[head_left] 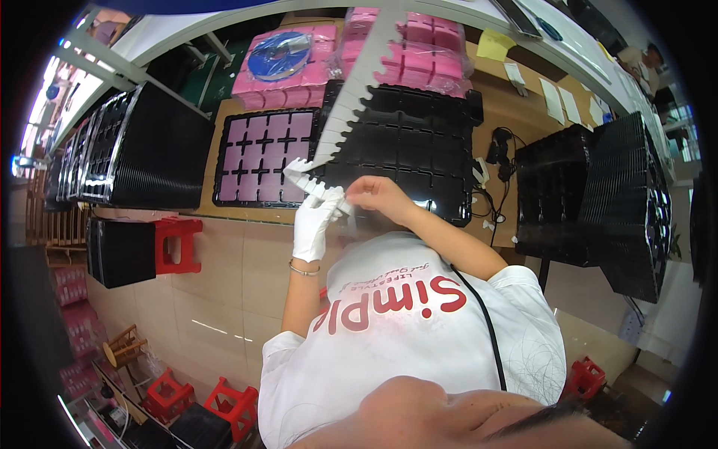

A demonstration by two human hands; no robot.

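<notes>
While the gloved left hand (313,223) pinched a white notched strip (345,112), the right hand (381,198) (bare) bunched its fingertips close by, its grip unclear.

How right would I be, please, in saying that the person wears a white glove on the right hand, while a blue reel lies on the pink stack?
Not quite: the head view shows the glove on the left hand; the right hand is bare. The reel does lie on the stack.
</notes>
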